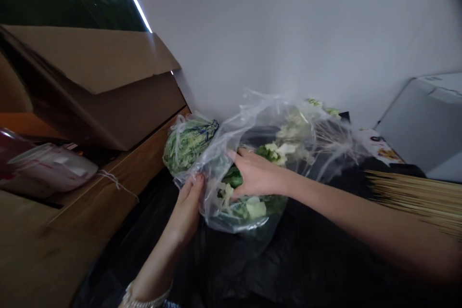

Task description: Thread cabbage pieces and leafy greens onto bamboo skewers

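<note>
A clear plastic bag [231,130] lies with its mouth toward me, full of white flowers [255,207] and green leaves [234,178]. My left hand [189,202] pinches the left edge of this bag between thumb and fingers. Inside the opening, my right hand [260,173] curls round some of the leafy white flowers; its fingertips are partly hidden by leaves and plastic. More pale blossoms [294,127] and thin stems [325,137] show through the film at the right. Just left of the bag sits a second wrapped bundle of greenery [189,144].
An open cardboard box [108,101] rests on a wooden ledge [108,183] at the left, with a clear plastic tub [54,168] in front. Black sheeting [288,264] lies under the bag. Thin sticks [415,197] and a white box [429,120] are at the right; a pale wall [274,29] stands behind.
</note>
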### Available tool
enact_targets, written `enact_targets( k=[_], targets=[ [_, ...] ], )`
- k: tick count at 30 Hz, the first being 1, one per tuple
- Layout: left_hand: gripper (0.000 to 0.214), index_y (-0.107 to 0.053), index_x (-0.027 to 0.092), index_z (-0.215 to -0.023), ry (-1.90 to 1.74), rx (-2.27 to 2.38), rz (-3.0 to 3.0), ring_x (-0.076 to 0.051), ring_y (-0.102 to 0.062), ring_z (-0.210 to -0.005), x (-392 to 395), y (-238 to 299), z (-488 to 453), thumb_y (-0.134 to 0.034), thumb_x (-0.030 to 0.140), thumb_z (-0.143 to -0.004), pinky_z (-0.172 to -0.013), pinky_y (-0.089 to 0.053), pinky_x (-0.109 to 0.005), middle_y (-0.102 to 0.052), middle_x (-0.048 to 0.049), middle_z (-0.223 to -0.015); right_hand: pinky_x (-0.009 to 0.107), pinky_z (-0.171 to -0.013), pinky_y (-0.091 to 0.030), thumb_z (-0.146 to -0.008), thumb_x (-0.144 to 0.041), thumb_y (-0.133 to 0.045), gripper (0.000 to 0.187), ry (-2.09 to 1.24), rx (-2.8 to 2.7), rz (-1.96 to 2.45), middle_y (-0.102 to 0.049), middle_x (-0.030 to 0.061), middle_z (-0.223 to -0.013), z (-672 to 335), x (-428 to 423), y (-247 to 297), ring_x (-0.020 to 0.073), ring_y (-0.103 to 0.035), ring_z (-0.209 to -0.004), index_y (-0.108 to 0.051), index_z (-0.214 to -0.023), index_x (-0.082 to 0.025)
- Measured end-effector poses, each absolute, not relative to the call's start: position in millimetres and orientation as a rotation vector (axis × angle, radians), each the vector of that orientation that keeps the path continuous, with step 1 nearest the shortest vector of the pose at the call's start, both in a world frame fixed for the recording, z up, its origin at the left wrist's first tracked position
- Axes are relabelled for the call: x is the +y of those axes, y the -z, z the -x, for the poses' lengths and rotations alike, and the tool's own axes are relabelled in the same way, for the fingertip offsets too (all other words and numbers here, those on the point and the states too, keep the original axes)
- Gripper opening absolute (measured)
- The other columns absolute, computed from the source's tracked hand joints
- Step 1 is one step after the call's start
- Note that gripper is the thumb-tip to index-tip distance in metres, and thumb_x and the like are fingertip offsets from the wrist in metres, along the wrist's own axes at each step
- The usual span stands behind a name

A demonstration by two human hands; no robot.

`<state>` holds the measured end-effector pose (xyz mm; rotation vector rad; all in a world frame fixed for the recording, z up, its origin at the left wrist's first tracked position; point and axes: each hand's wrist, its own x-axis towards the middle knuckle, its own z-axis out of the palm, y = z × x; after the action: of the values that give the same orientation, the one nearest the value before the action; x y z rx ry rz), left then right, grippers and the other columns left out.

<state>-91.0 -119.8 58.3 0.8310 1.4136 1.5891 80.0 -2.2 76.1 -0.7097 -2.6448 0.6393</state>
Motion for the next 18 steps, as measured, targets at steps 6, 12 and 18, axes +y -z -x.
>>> enact_targets(
  k=[6, 12, 18],
  targets=[
    [0.008, -0.064, 0.015, -0.084, -1.578, 1.361, -0.27, -0.016, -0.066, -0.065, -90.8, 0.8, 100.3, -0.056, 0.013, -0.086, -0.071, -0.057, -0.035, -0.069, -0.0029, -0.074, 0.044, -0.094, -0.046, -0.077, -0.017, -0.067, 0.099, -0.408, -2.86, 0.659, -0.049, 0.0157, -0.139, -99.3, -7.0, -83.2, 0.0381, -0.046, -0.126, -0.011, -0.158, -0.028],
    [0.006, -0.061, 0.02, -0.09, -1.642, 1.422, -0.332, -0.015, -0.067, -0.078, -96.6, -2.5, 113.6, -0.06, 0.025, -0.086, -0.073, -0.055, -0.032, -0.068, -0.0005, -0.086, 0.049, -0.106, -0.038, -0.079, -0.04, -0.07, 0.105, -0.524, -2.664, 0.841, -0.023, 0.0146, -0.16, -132.2, -2.5, -65.0, 0.0382, -0.035, -0.139, -0.002, -0.158, -0.026],
    [0.068, -0.04, 0.035, -0.137, -1.527, 1.468, -0.641, -0.026, -0.056, -0.122, -92.4, -17.9, 69.7, -0.073, 0.044, -0.078, -0.088, -0.052, -0.042, -0.053, -0.0075, -0.141, 0.049, -0.106, -0.039, -0.066, -0.062, -0.073, 0.107, -0.681, -2.554, 1.019, -0.044, 0.0245, -0.143, -125.7, 29.7, -33.6, 0.0387, -0.043, -0.13, -0.036, -0.148, -0.005]
  ],
)
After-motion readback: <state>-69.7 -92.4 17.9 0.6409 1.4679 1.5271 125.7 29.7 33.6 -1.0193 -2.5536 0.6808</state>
